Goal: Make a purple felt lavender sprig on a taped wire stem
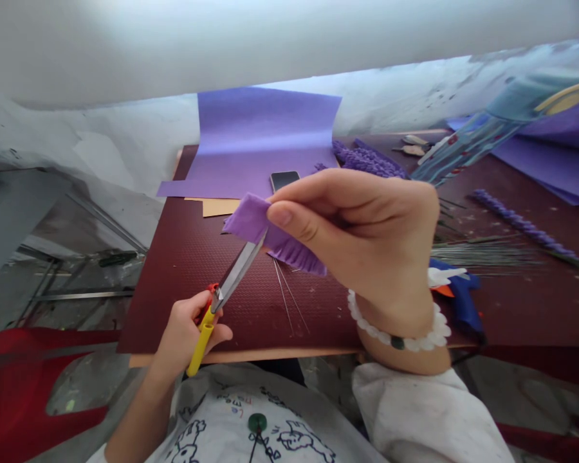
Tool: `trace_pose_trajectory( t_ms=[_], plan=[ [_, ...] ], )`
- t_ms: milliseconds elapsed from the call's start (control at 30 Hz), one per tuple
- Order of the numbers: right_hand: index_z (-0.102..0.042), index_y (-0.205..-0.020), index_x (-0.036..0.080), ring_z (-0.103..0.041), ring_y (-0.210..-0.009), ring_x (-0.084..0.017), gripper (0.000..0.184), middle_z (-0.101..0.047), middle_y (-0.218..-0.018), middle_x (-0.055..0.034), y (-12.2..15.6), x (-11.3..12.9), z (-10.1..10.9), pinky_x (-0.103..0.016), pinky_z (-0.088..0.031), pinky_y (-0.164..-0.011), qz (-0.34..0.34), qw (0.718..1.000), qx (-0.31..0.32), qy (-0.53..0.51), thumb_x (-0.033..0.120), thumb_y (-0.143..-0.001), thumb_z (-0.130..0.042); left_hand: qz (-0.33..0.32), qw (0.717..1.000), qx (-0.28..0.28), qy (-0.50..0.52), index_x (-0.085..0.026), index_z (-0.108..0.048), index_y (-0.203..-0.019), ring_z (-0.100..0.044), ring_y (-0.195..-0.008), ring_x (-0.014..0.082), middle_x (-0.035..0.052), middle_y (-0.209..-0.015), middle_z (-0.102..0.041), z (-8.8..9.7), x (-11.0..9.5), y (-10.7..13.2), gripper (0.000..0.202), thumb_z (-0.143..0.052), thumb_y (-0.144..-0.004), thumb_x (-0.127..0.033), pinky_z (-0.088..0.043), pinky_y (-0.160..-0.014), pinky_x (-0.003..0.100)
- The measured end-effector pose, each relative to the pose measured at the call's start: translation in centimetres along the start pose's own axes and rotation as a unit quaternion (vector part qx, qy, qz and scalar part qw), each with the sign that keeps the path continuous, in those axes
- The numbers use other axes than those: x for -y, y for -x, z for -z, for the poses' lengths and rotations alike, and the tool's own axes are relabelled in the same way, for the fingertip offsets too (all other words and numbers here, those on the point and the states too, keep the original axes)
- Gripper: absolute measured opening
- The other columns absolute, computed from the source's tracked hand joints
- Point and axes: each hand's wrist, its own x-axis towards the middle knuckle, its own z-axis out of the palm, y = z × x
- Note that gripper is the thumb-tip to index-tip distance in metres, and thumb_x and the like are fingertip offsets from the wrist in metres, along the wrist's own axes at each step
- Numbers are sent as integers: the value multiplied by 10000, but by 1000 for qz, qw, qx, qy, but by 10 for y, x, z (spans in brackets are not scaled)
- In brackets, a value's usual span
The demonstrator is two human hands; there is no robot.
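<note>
My right hand [361,238], with a white bead bracelet on the wrist, is closed and pinches a folded strip of purple paper [251,220] above the table; the strip's lower edge is cut into a fringe. My left hand [186,334] is closed around the yellow-and-red handles of a pair of scissors [231,276]. The blades point up and to the right, and their tips meet the paper strip just below my right thumb.
The dark red table mat [183,270] carries a large purple sheet [260,141], a phone [284,180], thin wires [487,254], a blue glue gun [458,296], finished purple paper stems [521,225] and a blue bottle [487,128]. A red chair [19,379] stands at lower left.
</note>
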Motion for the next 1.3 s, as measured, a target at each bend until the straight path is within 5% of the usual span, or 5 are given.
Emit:
trace_pose_trajectory(
  t_ms=[267,767,1000,1300],
  plan=[
    [-667,-770,207,-529,-504,-66,224,-620,-620,33,0,-2,-2,-186,-423,-417,-44,998,-8,-42,426,-815,-661,47,997,57,22,-197,-475,-918,-381,-682,104,-44,-806,-462,6,-6,4,609,-877,-469,-287,-363,-584,220],
    [-633,-816,216,-608,-516,-77,225,-637,-654,33,-3,-11,0,-171,-457,-416,-94,985,37,-142,439,-844,-620,52,997,51,22,-204,-493,-952,-427,-703,114,-33,-835,-493,4,4,5,421,-742,-612,-208,-378,-628,231],
    [-600,-846,215,-625,-522,-90,252,-653,-647,26,-7,-17,1,-179,-479,-423,-120,972,75,-186,467,-860,-590,34,998,36,27,-192,-518,-953,-443,-698,128,-5,-835,-526,4,9,4,396,-732,-666,-362,-387,-614,240],
    [-604,-821,212,-661,-590,-99,232,-634,-653,33,-6,-16,1,-162,-481,-461,-121,971,30,-205,442,-848,-611,10,999,34,29,-179,-521,-945,-457,-688,134,24,-842,-541,8,11,3,493,-560,-764,-636,-400,-620,251]
  ],
)
